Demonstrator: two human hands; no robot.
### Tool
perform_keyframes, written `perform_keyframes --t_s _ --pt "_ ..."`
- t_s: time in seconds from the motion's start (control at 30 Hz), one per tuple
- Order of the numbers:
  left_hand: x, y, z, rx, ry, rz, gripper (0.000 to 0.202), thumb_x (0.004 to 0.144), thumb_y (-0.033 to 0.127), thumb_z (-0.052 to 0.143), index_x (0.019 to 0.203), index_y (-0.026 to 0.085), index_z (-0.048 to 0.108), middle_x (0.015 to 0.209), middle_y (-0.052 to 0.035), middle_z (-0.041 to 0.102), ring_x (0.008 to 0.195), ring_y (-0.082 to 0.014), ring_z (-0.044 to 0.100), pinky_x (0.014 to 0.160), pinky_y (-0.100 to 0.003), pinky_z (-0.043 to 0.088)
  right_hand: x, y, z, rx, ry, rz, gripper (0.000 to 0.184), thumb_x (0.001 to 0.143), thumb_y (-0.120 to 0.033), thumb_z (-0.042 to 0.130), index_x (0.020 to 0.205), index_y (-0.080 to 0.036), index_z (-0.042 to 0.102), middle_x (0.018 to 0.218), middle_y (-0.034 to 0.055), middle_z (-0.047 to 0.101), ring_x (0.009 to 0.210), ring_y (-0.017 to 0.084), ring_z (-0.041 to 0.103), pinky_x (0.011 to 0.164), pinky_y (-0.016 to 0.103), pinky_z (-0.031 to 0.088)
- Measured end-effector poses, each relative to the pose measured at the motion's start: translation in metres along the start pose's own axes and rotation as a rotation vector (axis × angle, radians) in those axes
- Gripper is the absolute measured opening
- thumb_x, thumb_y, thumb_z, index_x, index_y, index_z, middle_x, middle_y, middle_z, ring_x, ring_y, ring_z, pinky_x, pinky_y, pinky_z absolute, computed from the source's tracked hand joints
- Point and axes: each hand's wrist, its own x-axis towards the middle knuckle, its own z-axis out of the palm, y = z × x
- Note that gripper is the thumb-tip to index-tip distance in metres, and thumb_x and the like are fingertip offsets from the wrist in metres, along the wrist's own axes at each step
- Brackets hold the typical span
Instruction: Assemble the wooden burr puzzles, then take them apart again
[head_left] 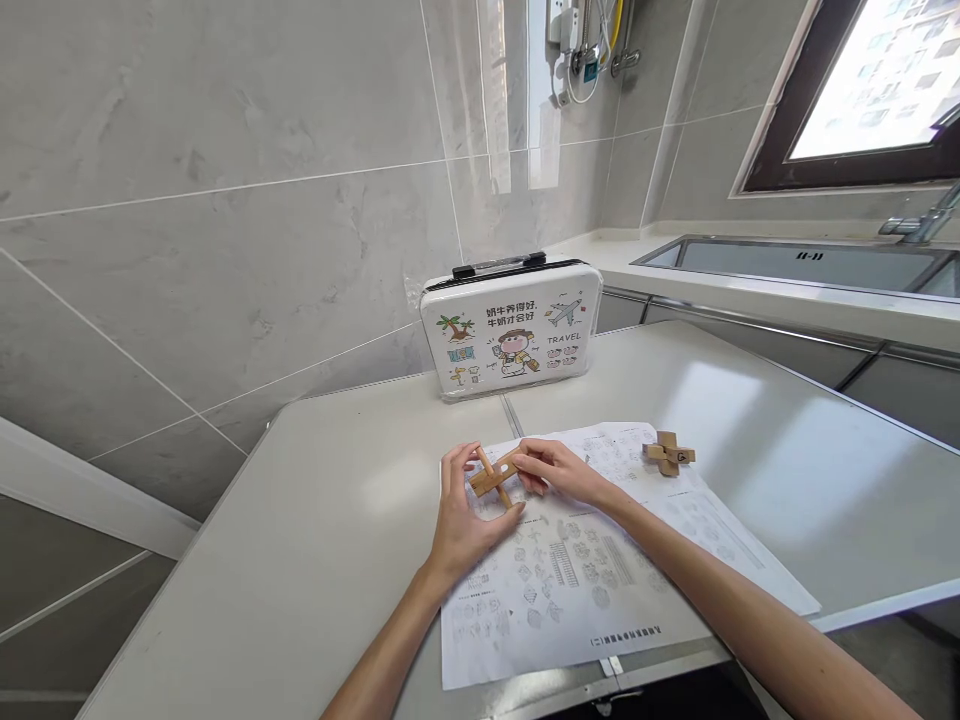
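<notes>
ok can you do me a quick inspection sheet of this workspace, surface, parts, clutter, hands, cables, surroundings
surface: pale table with a seam; printed sheet spread over its near part
parts: wooden stick crossing a wooden piece; how they join cannot be told
clutter: wooden block marked G at the sheet's edge; case upright at the back
hands: left hand holds the stick by its ends; right hand holds the piece
cables: on the table, nothing seen; white cable by the wall
surroundings: tiled wall, sink, window
</notes>
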Motion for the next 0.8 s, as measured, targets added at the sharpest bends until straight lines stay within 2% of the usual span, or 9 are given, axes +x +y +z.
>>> perform_keyframes --t_s 0.1,0.27,0.5,0.67,0.8 --pt "0.0 -0.006 0.0 -0.11 -0.046 -0.127 0.1 0.072 0.039 0.089 0.153 0.035 0.03 0.149 -0.0113 0.047 0.138 -0.0322 0.05 0.114 -0.054 0.043 0.0 -0.002 -0.001 -0.001 0.004 -0.004 0.041 0.102 -0.055 0.057 0.08 -0.021 0.056 0.068 -0.0024 0.061 0.057 0.012 0.05 0.058 0.028 0.04" --pt "0.0 -0.008 -0.003 -0.209 -0.113 -0.239 0.083 0.09 0.051 0.071 0.156 0.03 0.026 0.136 -0.0126 0.063 0.133 -0.0328 0.056 0.116 -0.059 0.033 -0.001 -0.005 -0.001 -0.013 0.003 -0.006 0.042 0.102 -0.055 0.057 0.077 -0.021 0.053 0.066 -0.0023 0.06 0.057 0.013 0.05 0.06 0.028 0.04" --pt "0.0 -0.001 -0.006 -0.377 -0.122 -0.355 0.073 0.094 0.059 0.063 0.153 0.031 0.031 0.129 -0.0112 0.067 0.131 -0.0316 0.059 0.113 -0.055 0.039 -0.001 -0.005 0.0 -0.028 -0.03 0.009 0.042 0.101 -0.056 0.057 0.079 -0.02 0.058 0.067 -0.001 0.061 0.059 0.014 0.053 0.059 0.028 0.041" --pt "0.004 0.0 -0.009 -0.448 -0.021 -0.341 0.068 0.095 0.061 0.061 0.149 0.029 0.035 0.134 -0.0118 0.064 0.136 -0.0297 0.055 0.118 -0.052 0.036 -0.001 -0.004 0.0 -0.03 -0.051 0.016 0.042 0.1 -0.056 0.059 0.08 -0.019 0.061 0.066 -0.0011 0.061 0.057 0.014 0.053 0.059 0.028 0.041" --pt "0.01 -0.006 -0.01 -0.362 0.177 -0.375 0.061 0.096 0.06 0.061 0.144 0.027 0.041 0.139 -0.0124 0.061 0.139 -0.0286 0.051 0.118 -0.05 0.035 0.0 -0.007 -0.002 0.016 -0.026 0.028 0.043 0.098 -0.057 0.06 0.077 -0.02 0.058 0.064 -0.0019 0.059 0.056 0.013 0.051 0.058 0.028 0.039"
